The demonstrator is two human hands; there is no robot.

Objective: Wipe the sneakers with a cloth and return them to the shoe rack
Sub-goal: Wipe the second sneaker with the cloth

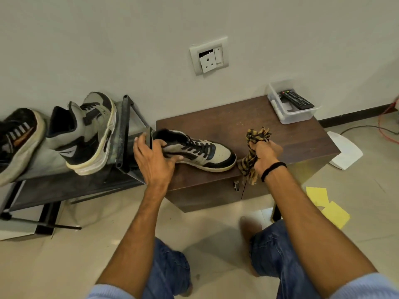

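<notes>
Right now the black-and-cream sneaker (207, 154) lies on its sole on the wooden tabletop (280, 134), close to the front edge, toe pointing right. The left hand (154, 160) holds it at the heel, its grip closed with fingers curled round the collar. The right hand (266, 157) has its grip clenched on a bunched yellow-and-black checked cloth (257, 134) just beside the toe, and a tail of the cloth hangs over the tabletop's front.

The likeliest trouble is the shoe sliding. It is held only at the heel, so a firm wipe from the toe side could swing or push it off the near edge. Wadded as it is, the cloth offers little flat surface and may skip over dirt rather than lift it.

The left hand also sits tight against the metal corner post of the shoe rack (125, 134) — a quick pull back could knock the knuckles. On the rack, a grey-green sneaker (88, 134) stands tilted near that end, so a careless return could bump it off.
</notes>
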